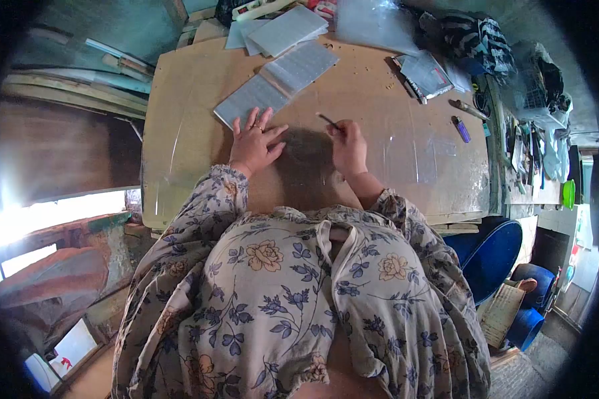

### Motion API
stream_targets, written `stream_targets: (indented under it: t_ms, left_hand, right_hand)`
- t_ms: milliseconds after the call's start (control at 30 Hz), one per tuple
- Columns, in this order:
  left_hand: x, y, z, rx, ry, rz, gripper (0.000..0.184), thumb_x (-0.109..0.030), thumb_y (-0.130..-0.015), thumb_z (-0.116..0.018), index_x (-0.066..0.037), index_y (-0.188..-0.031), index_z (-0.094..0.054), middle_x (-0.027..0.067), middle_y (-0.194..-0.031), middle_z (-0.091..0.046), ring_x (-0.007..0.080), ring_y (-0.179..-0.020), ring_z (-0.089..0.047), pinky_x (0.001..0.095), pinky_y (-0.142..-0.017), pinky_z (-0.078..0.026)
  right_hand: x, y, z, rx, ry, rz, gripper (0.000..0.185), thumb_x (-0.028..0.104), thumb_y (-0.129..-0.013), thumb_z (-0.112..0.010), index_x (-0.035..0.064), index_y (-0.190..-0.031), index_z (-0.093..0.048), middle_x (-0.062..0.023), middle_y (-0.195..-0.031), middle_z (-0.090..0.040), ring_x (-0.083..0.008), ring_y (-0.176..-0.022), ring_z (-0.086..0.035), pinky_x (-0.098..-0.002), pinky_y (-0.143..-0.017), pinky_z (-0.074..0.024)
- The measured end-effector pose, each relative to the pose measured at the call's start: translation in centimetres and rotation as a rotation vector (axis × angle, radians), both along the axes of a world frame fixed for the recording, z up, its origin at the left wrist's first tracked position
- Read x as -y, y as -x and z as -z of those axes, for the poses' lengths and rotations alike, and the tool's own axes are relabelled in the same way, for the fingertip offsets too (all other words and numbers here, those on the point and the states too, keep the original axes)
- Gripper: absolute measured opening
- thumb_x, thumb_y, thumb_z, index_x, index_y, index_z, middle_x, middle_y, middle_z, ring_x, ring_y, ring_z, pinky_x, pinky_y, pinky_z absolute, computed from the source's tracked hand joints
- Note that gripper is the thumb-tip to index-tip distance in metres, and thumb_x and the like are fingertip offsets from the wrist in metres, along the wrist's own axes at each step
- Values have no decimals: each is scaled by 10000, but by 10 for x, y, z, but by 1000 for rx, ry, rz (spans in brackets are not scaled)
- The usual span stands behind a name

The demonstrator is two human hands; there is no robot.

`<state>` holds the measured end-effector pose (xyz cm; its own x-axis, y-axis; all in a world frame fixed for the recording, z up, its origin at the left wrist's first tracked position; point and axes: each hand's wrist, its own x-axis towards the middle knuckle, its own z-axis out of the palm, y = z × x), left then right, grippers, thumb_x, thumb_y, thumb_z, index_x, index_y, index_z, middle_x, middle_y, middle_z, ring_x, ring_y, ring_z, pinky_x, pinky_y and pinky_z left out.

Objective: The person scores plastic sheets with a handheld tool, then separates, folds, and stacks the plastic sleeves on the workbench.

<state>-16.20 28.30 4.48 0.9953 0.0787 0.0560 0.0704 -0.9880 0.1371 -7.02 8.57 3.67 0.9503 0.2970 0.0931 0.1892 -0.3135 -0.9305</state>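
Observation:
My left hand (256,143) lies with its fingers spread, the fingertips on the near edge of a greyish, translucent flat panel (249,101). That panel adjoins a second one (309,65), like an opened plastic cover; whether the two are joined I cannot tell. To the right, my right hand (350,147) is closed around a thin, dark, pen-like stick (326,120). Its tip points up and left, apart from the panels. Beneath and between the hands is the brown board tabletop (213,73).
A stack of grey sheets (289,30) sits at the back. Clear plastic pieces (406,156) lie right of my right hand. Farther right are a dark printed packet (424,74), a purple lighter (460,130) and a slim handled tool (469,108). Blue barrels (492,249) stand beyond the table's right edge.

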Motion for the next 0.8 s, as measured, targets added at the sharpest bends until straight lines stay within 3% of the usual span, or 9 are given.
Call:
stream_targets:
  t_ms: [100,133,333,567,667,733,800]
  left_hand:
    - [2,-2,-2,-29,9,2,378,-375,-744,-587,-318,-1116,-556,56,-1362,-310,296,-1268,-238,567,-987,-131]
    - [4,-2,-5,-38,17,-3,377,-373,-745,-589,-321,-1116,-554,54,-1363,-308,297,-1270,-236,566,-988,-133]
    - [10,-6,-1,-84,-8,-19,373,-356,-754,-585,-332,-1124,-547,46,-1369,-301,290,-1272,-234,567,-988,-141]
    - [22,-10,1,-70,-20,-5,374,-331,-760,-580,-321,-1132,-543,59,-1348,-333,295,-1257,-262,575,-978,-151]
    - [32,-13,4,-64,-41,13,374,-320,-770,-565,-314,-1143,-534,72,-1340,-344,300,-1253,-268,575,-976,-155]
    - [36,-13,10,-47,-41,35,397,-320,-779,-552,-288,-1173,-511,75,-1339,-344,305,-1251,-269,577,-974,-152]
    - [30,-16,15,17,-17,61,477,-322,-779,-536,-225,-1237,-448,79,-1347,-331,312,-1256,-256,582,-975,-139]
  right_hand:
    - [-9,11,1,161,181,-170,124,94,-812,-532,34,-905,-475,-150,-775,-578,-344,-728,-562,-399,-643,-449]
    - [-13,13,5,194,176,-247,134,103,-821,-513,45,-919,-443,-148,-788,-568,-354,-763,-553,-425,-716,-420]
    - [-21,20,16,326,224,-311,154,106,-814,-499,65,-939,-419,-120,-901,-549,-314,-904,-525,-516,-862,-302]
    - [-10,17,24,300,331,-289,166,107,-818,-490,74,-969,-430,-103,-999,-531,-286,-985,-507,-555,-915,-248]
    - [15,2,13,241,327,-298,169,103,-822,-497,70,-975,-434,-98,-988,-558,-283,-963,-531,-515,-879,-324]
    - [39,-18,-2,-80,-17,13,139,75,-829,-499,68,-956,-443,-98,-948,-587,-263,-869,-583,-423,-774,-431]
    - [85,-59,31,184,-116,306,112,65,-859,-490,46,-946,-422,-91,-878,-615,-172,-714,-588,-248,-589,-441]
